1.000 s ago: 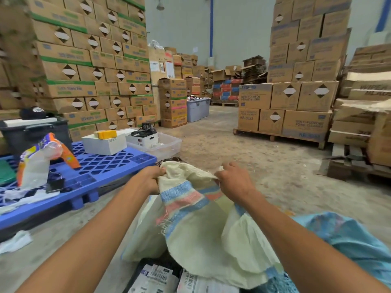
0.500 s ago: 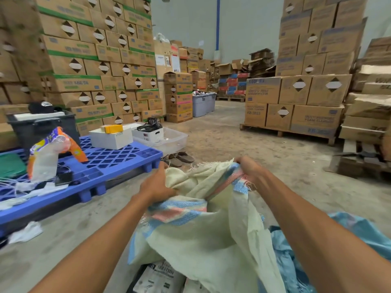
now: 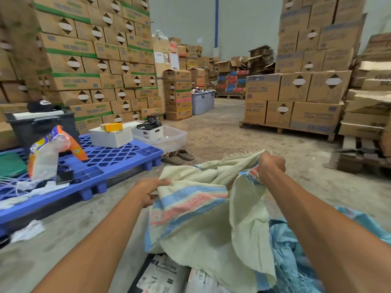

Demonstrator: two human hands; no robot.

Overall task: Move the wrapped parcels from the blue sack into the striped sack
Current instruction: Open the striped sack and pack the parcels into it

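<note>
Since a moment ago my hands have drawn farther apart, pulling the mouth of the striped sack (image 3: pixel 196 210) wider. My left hand (image 3: pixel 150 192) sits low and close, fingers curled round the near rim beside the blue and pink stripes, forearm stretched straight out. My right hand (image 3: pixel 271 168) is higher and farther out, clenched on the frayed far edge with the wrist bent down. The pale cloth drapes between my arms and falls over the wrapped parcels (image 3: pixel 164 274), whose barcoded white labels show at the bottom edge; whether they lie inside the blue sack (image 3: pixel 296 263) I cannot tell. That sack lies crumpled under my right forearm, touching the striped one. To my left a blue plastic pallet (image 3: pixel 120 158) carries a white box (image 3: pixel 110 138), and a pair of shoes (image 3: pixel 177 157) lies on the concrete floor (image 3: pixel 232 134) just beyond its corner.
</note>
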